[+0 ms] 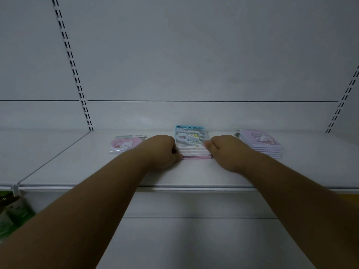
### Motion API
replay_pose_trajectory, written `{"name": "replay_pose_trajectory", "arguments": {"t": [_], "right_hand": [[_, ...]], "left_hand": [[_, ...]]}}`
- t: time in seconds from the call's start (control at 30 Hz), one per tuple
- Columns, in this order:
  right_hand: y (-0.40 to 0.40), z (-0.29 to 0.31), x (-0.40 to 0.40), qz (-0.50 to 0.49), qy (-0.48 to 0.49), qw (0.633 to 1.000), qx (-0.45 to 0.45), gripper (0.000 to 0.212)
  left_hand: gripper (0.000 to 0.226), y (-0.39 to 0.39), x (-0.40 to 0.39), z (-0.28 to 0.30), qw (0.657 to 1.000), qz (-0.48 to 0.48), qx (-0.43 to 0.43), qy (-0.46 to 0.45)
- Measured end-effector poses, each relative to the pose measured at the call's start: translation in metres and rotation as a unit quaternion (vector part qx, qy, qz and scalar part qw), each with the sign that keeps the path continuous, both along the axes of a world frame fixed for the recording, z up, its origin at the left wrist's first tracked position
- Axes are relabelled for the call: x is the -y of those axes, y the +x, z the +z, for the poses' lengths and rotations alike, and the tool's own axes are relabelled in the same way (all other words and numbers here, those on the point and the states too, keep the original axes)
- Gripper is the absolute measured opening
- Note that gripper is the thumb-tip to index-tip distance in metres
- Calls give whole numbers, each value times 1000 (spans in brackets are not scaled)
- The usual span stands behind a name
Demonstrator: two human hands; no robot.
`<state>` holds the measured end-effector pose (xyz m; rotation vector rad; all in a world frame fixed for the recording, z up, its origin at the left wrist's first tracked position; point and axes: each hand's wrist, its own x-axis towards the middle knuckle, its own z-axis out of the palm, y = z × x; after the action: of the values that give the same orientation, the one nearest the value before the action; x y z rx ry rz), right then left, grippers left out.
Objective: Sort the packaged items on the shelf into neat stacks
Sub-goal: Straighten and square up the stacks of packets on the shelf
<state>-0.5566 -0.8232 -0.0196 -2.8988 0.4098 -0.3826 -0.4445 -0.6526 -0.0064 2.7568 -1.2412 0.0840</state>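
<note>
A stack of several flat packaged items [191, 141] with a blue cartoon cover on top lies in the middle of the white shelf [97, 167]. My left hand [165, 152] presses against the stack's left side, fingers curled. My right hand [225, 152] presses against its right side. To the right sits a neat stack of purple packaged items [261, 143] with a bunny picture. To the left lies a single pink heart-shaped packaged item [124, 143], partly hidden by my left hand.
The shelf's back panel [184, 65] rises behind the stacks, with slotted uprights [77, 78] at left and right. Green packaged goods [11, 214] sit on a lower level at the far left. A price-tag clip [15, 189] hangs on the shelf's front edge.
</note>
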Motion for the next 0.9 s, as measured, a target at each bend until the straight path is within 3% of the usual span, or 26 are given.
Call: {"name": "replay_pose_trajectory", "arguments": {"t": [0.3, 0.43, 0.57, 0.73, 0.9], "right_hand": [[0, 6, -2, -23, -21, 999, -12, 45], [5, 16, -8, -55, -104, 990, 72, 37], [18, 30, -41, 23, -139, 981, 132, 28], [51, 38, -105, 72, -62, 987, 133, 25], [94, 34, -146, 17, -15, 997, 78, 23]], "left_hand": [[33, 1, -1, 0, 1000, 4, -1, 4], [45, 0, -8, 0, 1000, 25, -6, -9], [34, 1, -29, 6, 997, 21, 22, -64], [23, 36, -84, 15, 993, 38, 53, -100], [25, 79, -126, 10, 989, 79, 62, -113]]}}
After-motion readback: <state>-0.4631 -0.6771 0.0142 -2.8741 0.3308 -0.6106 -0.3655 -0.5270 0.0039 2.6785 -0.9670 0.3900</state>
